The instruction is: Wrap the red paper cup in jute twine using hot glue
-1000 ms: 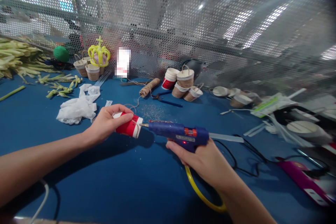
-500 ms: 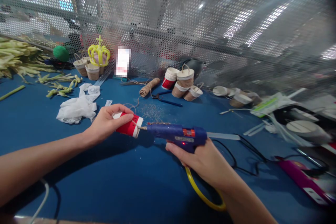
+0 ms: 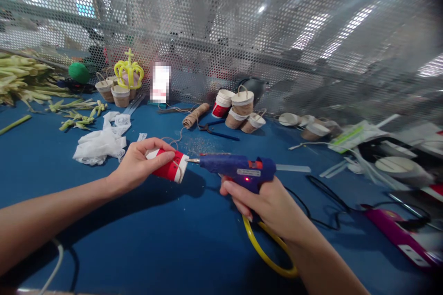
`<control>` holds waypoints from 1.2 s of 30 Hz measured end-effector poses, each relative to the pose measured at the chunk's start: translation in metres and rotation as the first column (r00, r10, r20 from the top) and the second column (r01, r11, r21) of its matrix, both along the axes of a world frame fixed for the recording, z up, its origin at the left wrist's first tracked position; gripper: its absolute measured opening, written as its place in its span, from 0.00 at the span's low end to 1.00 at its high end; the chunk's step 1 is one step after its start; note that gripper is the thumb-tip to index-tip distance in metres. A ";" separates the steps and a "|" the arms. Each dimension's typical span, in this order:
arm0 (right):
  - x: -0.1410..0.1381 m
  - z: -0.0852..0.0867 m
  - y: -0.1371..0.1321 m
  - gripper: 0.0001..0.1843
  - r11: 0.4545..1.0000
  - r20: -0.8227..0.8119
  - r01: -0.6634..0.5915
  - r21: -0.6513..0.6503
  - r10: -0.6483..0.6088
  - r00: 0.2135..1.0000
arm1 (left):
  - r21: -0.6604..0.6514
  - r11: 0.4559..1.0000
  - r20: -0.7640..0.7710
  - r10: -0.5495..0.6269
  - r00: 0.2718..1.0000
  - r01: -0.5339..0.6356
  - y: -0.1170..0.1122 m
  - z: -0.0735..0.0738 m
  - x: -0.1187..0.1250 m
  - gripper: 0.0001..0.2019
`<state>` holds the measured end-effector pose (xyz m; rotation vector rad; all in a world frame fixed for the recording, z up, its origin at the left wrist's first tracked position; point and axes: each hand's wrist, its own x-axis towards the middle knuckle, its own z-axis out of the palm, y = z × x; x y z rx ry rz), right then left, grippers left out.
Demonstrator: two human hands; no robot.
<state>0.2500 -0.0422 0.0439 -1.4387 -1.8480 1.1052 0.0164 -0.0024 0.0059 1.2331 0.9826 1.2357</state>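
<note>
My left hand is closed around a small red and white paper cup, tipped on its side above the blue table. A strand of twine lies against the cup near its right end. In my right hand is a blue glue gun with a red light lit on its side. Its metal nozzle points left, right beside the cup's end; whether it touches I cannot tell. A clear glue stick sticks out of the gun's back.
Behind the cup lie a twine roll and blue-handled pliers. Several twine-wrapped cups stand farther back. White cloth is at left, a purple power strip at right. A yellow ring lies under my right wrist.
The glue gun's nozzle has risen slightly and shifted right along the cup's end. My left hand still holds the cup, with little movement.
</note>
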 end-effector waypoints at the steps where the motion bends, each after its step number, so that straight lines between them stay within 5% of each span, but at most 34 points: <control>1: 0.000 0.001 -0.001 0.16 1.000 -0.013 -0.011 -0.022 0.011 1.000 | 0.001 1.000 -0.003 -0.001 1.000 0.001 0.000 0.000 0.000 0.08; 20: 0.002 -0.006 0.005 0.15 0.972 -0.249 -0.090 -0.216 0.035 0.968 | 0.147 0.989 -0.061 0.025 0.998 -0.015 -0.006 0.001 -0.002 0.06; 26: 0.000 -0.005 0.007 0.14 0.981 -0.269 -0.014 -0.191 -0.039 0.962 | 0.157 0.987 -0.074 0.036 0.997 -0.024 -0.007 0.003 -0.001 0.07; 36: 0.000 -0.007 0.006 0.14 0.978 -0.270 -0.061 -0.200 0.005 0.963 | 0.161 0.987 -0.087 0.018 0.996 -0.003 -0.007 0.002 -0.002 0.07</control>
